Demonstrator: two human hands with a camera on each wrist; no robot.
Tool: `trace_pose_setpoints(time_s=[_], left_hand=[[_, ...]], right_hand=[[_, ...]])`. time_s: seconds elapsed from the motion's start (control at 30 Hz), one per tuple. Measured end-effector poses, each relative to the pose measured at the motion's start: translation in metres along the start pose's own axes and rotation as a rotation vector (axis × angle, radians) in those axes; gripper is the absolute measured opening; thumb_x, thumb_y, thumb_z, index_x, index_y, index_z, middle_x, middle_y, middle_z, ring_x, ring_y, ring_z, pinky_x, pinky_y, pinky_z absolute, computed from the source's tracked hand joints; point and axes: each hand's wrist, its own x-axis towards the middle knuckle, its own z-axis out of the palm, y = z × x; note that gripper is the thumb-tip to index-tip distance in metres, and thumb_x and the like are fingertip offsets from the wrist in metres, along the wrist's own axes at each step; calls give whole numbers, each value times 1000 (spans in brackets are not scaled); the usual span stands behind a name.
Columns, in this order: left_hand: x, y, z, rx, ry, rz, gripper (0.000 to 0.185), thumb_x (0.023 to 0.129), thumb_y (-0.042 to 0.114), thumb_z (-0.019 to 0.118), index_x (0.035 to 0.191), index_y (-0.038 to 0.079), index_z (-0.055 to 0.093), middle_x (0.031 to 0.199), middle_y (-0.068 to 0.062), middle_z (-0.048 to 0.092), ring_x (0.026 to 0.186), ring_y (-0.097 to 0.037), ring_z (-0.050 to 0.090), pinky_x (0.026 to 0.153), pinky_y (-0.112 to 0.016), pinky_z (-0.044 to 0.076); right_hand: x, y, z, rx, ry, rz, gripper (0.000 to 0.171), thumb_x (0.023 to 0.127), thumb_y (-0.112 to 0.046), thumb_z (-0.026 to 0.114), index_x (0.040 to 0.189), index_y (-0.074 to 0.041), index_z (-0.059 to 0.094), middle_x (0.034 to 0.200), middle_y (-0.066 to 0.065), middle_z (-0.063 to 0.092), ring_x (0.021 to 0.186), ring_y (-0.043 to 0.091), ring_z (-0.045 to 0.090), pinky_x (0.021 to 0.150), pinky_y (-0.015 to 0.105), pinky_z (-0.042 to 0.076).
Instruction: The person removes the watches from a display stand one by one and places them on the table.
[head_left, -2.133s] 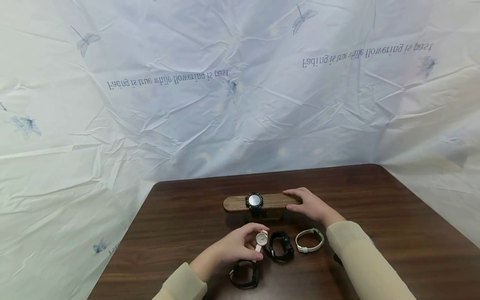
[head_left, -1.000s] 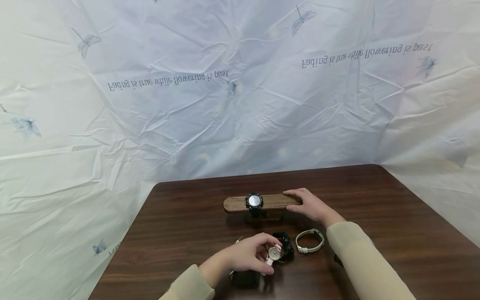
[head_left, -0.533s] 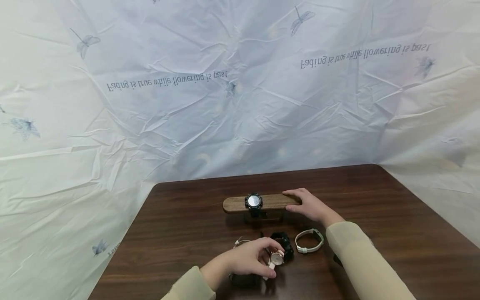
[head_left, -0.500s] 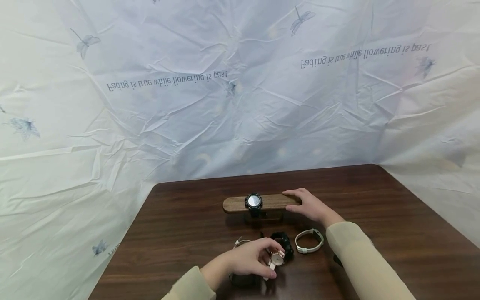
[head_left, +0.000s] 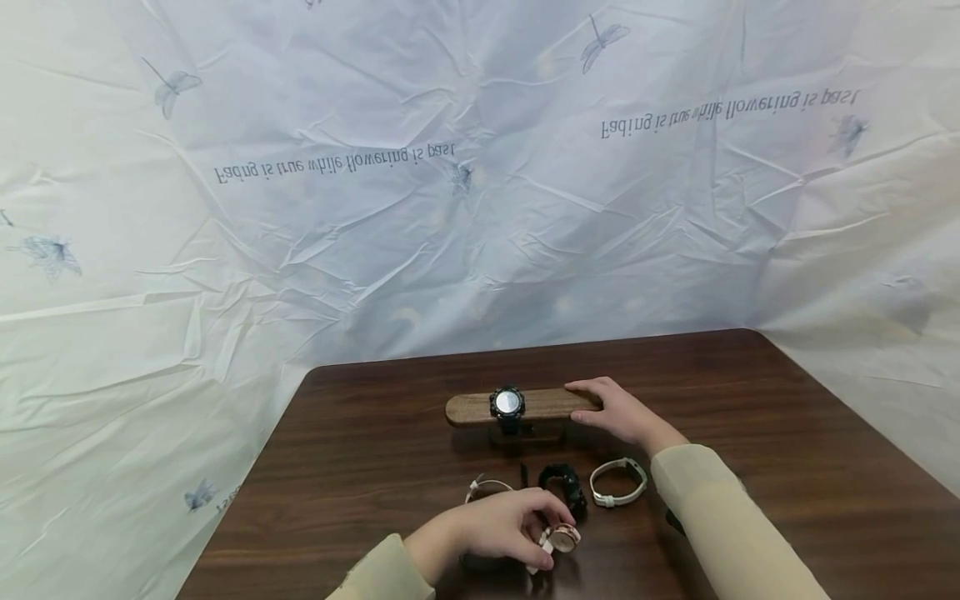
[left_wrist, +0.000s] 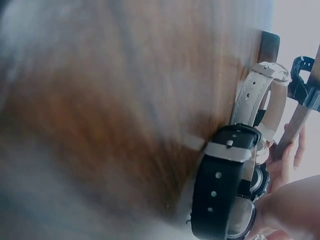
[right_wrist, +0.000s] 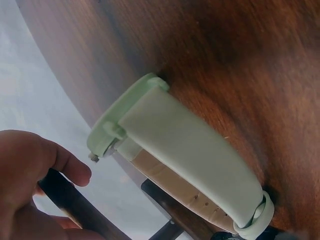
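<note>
My left hand [head_left: 498,525] sits low in the head frame, just left of centre. Its grip is closed: fingers and thumb curl round the rose-gold watch [head_left: 564,537], the round face at my fingertips and the pale strap under them, low over the counter [head_left: 360,467]. A dark watch lies partly under this palm; the head view shows too little of it to describe. In the left wrist view a black-strap watch [left_wrist: 220,200] lies at lower right, against the counter's wood, with a cream-strap watch [left_wrist: 257,95] just above it in frame, the two touching.

A little farther up the head frame, three watches lie in a row on the counter. The cream-strap one is just above my left knuckles. The black bracelet watch [head_left: 564,487] is in the middle. The white band [head_left: 618,482] is to its right, next to my right sleeve [head_left: 720,525]. The right wrist view shows this pale band [right_wrist: 185,155] on its edge, across the centre of the frame.

Farthest, above centre, the wooden watch stand [head_left: 472,408] carries a black watch [head_left: 507,403] wrapped round its bar, face up. My right hand [head_left: 618,412] rests on the bar's right end, grip loose, fingers laid over the wood, thumb below.
</note>
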Motion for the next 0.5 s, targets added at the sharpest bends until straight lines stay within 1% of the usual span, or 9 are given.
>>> trace_pose_setpoints(time_s=[0.2, 0.23, 0.37, 0.43, 0.5], left_hand=[[3, 2, 1, 79, -6, 1, 40, 79, 11, 63, 116, 19, 50, 101, 11, 47, 77, 0, 54, 69, -19, 44], [3, 3, 0, 84, -7, -2, 40, 79, 11, 63, 116, 19, 50, 101, 12, 47, 77, 0, 53, 69, -19, 44], [3, 4, -1, 115, -4, -10, 39, 79, 14, 63, 115, 20, 50, 100, 13, 48, 78, -1, 52, 69, -19, 44], [4, 3, -1, 159, 2, -7, 38, 79, 16, 64, 114, 20, 51, 99, 13, 47, 77, 0, 52, 68, -18, 43], [4, 3, 0, 234, 5, -2, 37, 79, 18, 64, 114, 21, 51, 99, 14, 47, 76, 1, 50, 67, -16, 43]], right_hand=[[-2, -1, -1, 4, -4, -8, 57, 77, -49, 56, 128, -27, 42, 132, 10, 29, 117, 31, 33, 85, 50, 33], [-2, -1, -2, 2, -5, -15, 58, 78, -49, 55, 128, -25, 42, 131, 11, 29, 117, 32, 33, 84, 51, 33], [-1, -1, -2, -1, -5, -5, 57, 78, -49, 56, 128, -26, 42, 130, 9, 30, 116, 30, 34, 84, 50, 34], [0, -2, -2, -1, -7, -5, 57, 78, -48, 55, 128, -26, 42, 130, 8, 31, 116, 29, 34, 85, 49, 34], [1, -2, -2, 1, -8, -1, 56, 78, -48, 56, 128, -27, 42, 130, 7, 31, 116, 28, 34, 85, 49, 34]])
